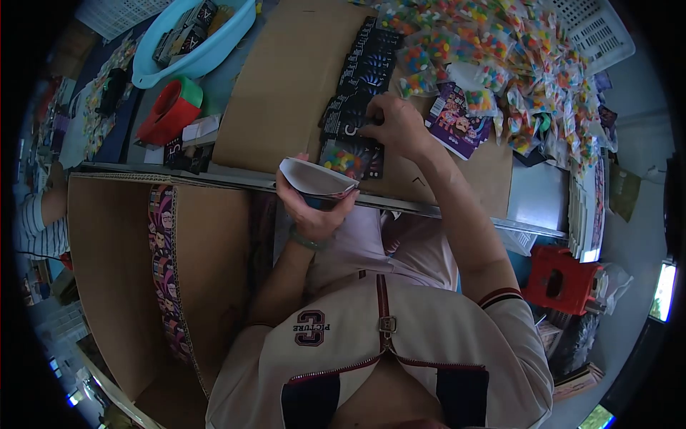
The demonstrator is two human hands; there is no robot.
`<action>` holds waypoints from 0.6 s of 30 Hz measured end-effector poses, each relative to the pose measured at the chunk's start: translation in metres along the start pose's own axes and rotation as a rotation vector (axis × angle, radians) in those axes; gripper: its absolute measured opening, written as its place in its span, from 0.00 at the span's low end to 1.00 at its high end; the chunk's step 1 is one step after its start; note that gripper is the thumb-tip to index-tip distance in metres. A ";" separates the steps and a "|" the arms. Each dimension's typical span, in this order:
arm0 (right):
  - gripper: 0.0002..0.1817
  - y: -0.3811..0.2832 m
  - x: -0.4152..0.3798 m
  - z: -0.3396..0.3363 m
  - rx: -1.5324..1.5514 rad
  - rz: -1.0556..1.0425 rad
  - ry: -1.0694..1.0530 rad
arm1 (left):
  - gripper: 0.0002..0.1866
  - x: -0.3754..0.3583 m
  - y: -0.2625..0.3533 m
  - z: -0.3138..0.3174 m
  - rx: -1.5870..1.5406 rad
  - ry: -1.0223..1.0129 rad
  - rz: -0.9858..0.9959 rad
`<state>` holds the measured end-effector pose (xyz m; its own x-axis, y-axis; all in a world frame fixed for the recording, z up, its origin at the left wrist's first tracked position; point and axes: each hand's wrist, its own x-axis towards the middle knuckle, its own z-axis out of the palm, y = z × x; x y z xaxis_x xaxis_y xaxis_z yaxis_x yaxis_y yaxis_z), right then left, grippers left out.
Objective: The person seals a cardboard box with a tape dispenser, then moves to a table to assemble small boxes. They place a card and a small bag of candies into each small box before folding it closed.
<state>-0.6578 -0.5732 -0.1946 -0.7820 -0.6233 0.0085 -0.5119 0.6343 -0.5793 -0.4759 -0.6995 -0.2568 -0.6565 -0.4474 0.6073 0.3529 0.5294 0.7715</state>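
My left hand (314, 207) is wrapped round an open packet (314, 179), its white inside facing up, at the table's front edge. My right hand (400, 125) reaches over a row of overlapping black cards or packets (368, 68), with thumb and forefinger curled close together at one of them; whether it grips one is hard to tell. Between the hands a clear bag of colourful candies (344, 159) lies on the lower end of the row. A purple printed packet (457, 121) lies to the right of my right hand.
Many small candy bags (493, 43) are heaped at the back right, beside a white basket (597, 32). A blue basin (214, 53) and a red tape dispenser (168, 114) stand left. A large cardboard box (114, 286) is at lower left. Another person's arm (53, 206) shows far left.
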 end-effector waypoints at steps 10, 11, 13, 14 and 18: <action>0.10 0.008 0.005 -0.004 -0.010 -0.087 -0.077 | 0.60 -0.002 -0.003 0.003 0.030 0.042 0.037; 0.08 0.006 0.001 -0.003 -0.027 -0.171 0.010 | 0.61 -0.002 -0.002 0.002 0.031 0.028 0.030; 0.07 0.001 -0.007 -0.004 -0.043 -0.251 0.094 | 0.61 -0.003 -0.003 0.002 0.037 0.026 0.032; 0.06 -0.004 -0.012 -0.007 -0.074 -0.291 0.145 | 0.61 -0.002 -0.004 0.002 0.043 0.025 0.038; 0.09 -0.013 -0.033 -0.007 0.184 -0.173 0.058 | 0.61 -0.003 -0.006 0.002 0.064 0.027 0.062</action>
<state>-0.6274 -0.5575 -0.1814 -0.7100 -0.6848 0.1640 -0.5708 0.4233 -0.7035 -0.4771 -0.7001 -0.2630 -0.6160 -0.4310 0.6593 0.3484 0.6016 0.7188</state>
